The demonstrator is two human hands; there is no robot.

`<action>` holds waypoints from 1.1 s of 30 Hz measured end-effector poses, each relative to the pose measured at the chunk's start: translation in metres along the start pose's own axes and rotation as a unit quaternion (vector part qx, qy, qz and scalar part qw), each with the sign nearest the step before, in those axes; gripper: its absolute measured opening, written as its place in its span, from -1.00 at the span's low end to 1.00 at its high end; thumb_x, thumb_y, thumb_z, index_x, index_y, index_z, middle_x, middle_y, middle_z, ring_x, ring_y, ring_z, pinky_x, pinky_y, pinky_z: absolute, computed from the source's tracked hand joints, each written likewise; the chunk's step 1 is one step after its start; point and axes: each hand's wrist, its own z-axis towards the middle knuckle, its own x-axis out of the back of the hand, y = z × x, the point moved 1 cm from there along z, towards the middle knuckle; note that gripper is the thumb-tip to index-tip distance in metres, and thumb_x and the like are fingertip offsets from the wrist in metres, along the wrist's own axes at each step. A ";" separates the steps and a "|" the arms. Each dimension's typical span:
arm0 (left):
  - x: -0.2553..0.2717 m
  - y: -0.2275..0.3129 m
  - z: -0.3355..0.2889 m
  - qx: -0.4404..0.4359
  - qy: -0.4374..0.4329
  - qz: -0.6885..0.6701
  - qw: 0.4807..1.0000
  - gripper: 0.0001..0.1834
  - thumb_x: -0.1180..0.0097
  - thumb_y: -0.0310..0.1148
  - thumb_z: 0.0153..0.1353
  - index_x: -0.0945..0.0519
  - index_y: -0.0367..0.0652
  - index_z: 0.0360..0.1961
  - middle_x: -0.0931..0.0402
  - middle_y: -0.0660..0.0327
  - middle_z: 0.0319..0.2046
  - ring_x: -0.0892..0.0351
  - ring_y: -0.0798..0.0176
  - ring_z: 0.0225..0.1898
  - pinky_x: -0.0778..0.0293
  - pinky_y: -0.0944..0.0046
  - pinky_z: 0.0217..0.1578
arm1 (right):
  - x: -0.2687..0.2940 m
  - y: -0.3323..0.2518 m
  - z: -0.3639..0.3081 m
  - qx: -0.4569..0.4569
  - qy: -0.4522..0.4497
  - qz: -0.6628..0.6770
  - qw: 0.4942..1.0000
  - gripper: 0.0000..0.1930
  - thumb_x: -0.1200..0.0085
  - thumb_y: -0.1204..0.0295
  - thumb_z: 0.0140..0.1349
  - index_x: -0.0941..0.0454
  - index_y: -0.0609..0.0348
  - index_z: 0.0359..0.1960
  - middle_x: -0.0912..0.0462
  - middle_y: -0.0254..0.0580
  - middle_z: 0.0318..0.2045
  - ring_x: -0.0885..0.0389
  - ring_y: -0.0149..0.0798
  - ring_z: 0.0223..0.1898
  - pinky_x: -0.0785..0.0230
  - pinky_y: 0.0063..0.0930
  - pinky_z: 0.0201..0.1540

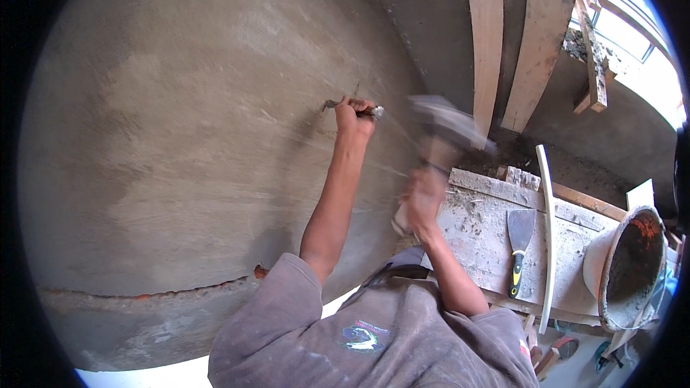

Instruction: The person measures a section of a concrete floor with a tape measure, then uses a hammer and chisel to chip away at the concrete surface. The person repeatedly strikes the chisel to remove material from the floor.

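My left hand (pixel 355 116) is closed around a metal chisel (pixel 378 112), whose other end meets the grey plastered wall (pixel 215 136). The struck end of the chisel sticks out on the right side of my fist. My right hand (pixel 425 200) grips a hammer by its handle. The hammer's head (pixel 449 121) is smeared by motion and hangs in the air to the right of the chisel, apart from it. Pale scratches and a small mark show on the plaster around my left hand.
A rough groove (pixel 165 293) with reddish edges runs along the wall at lower left. On the mortar-spattered plank platform (pixel 467 233) at right lie a putty knife (pixel 519 248), a curved white strip (pixel 545 244) and a dirty bucket (pixel 609 266). Wooden boards (pixel 486 57) lean behind.
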 end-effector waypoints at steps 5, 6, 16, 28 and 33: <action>-0.004 0.003 0.002 -0.015 0.064 0.057 0.996 -0.59 0.36 -0.37 0.36 -0.08 -0.03 -0.70 0.04 0.39 -0.73 0.05 0.41 -0.71 -0.08 0.42 -0.65 | 0.010 0.056 -0.004 -0.004 -0.059 0.066 0.996 -0.75 0.09 0.24 0.35 -0.37 0.18 -0.16 -0.35 -0.44 -0.69 -0.33 -0.56 -0.69 -0.23 -0.60 -0.68; -0.005 0.003 0.004 -0.009 0.026 0.043 0.999 -0.59 0.36 -0.37 0.36 -0.08 -0.03 -0.70 0.04 0.39 -0.73 0.05 0.41 -0.71 -0.08 0.41 -0.65 | 0.021 0.043 -0.005 0.001 -0.058 0.095 0.994 -0.74 0.10 0.23 0.36 -0.36 0.18 -0.15 -0.37 -0.43 -0.68 -0.36 -0.55 -0.68 -0.23 -0.61 -0.68; -0.003 0.004 0.013 0.017 0.018 -0.030 0.999 -0.65 0.34 -0.45 0.30 -0.08 -0.08 -0.68 -0.02 0.33 -0.72 0.01 0.35 -0.70 -0.14 0.33 -0.61 | 0.015 -0.044 0.002 0.242 0.032 0.096 0.965 -0.54 0.19 -0.06 0.25 -0.40 0.12 -0.32 -0.40 -0.41 -0.62 -0.41 -0.33 -0.57 -0.31 -0.47 -0.50; -0.001 -0.029 0.011 -0.011 0.020 0.049 0.999 -0.67 0.35 -0.39 0.27 -0.09 -0.02 -0.68 0.02 0.38 -0.73 0.05 0.38 -0.71 -0.11 0.37 -0.63 | 0.060 0.012 0.000 -0.008 0.001 0.114 0.993 -0.72 0.11 0.16 0.36 -0.32 0.15 -0.29 -0.32 -0.42 -0.69 -0.34 -0.52 -0.72 -0.23 -0.61 -0.71; -0.007 -0.023 0.016 -0.015 -0.005 0.023 1.000 -0.63 0.41 -0.34 0.35 -0.10 -0.04 -0.67 0.00 0.38 -0.72 0.02 0.39 -0.70 -0.13 0.39 -0.62 | 0.082 0.001 0.004 0.033 0.033 0.128 0.991 -0.65 0.17 0.07 0.36 -0.29 0.14 -0.32 -0.33 -0.37 -0.71 -0.35 -0.49 -0.74 -0.23 -0.62 -0.73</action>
